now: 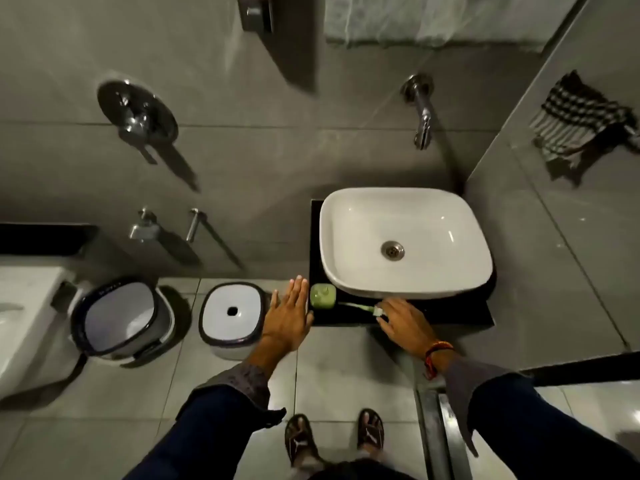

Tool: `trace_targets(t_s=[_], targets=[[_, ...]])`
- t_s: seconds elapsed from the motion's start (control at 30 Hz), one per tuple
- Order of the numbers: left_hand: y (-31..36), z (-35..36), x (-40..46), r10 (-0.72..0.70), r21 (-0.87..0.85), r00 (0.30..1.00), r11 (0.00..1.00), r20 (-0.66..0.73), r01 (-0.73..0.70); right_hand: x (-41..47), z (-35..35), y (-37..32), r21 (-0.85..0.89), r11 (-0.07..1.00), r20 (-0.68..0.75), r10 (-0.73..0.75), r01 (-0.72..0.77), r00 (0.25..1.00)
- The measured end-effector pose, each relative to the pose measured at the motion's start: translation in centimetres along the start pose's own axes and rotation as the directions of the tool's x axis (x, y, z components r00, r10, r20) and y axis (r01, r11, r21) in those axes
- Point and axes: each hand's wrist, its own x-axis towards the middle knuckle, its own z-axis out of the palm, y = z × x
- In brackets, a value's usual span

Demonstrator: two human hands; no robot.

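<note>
A white basin (405,242) sits on a black counter (450,315). A small green soap bottle (322,296) stands at the counter's front left corner. A green toothbrush (356,306) lies on the counter in front of the basin, its head pointing right. My right hand (405,323) reaches over the counter's front edge, and its fingertips pinch the toothbrush at the head end. My left hand (289,317) hovers flat just left of the counter with its fingers straight, beside the soap bottle and holding nothing.
A wall spout (420,109) hangs above the basin. On the floor at the left stand a white stool (232,311) and a grey-rimmed bucket (119,320). A toilet (24,317) is at the far left. A striped cloth (581,119) hangs on the right wall.
</note>
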Motion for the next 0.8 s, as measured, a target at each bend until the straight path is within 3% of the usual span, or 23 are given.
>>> trace_targets(t_s=[0.2,0.4,0.8], targets=[[1.0,4.0,-1.8,-0.072,-0.132,0.997,0.988,0.035,0.076,-0.4,3.9,-0.8,-0.074,0.988,0.185,0.147,-0.135,0.972],[0.2,7.6,-2.9,-0.093,-0.172,0.994,0.980,0.056,0.101,0.0,7.0,-2.5,0.033,0.972,0.243,0.219,-0.233,0.945],[2.0,12.1,-4.5,-0.086,-0.199,0.991,0.974,0.101,0.105,-2.3,10.6,-1.6,0.187,0.919,0.129,0.328,-0.348,0.936]])
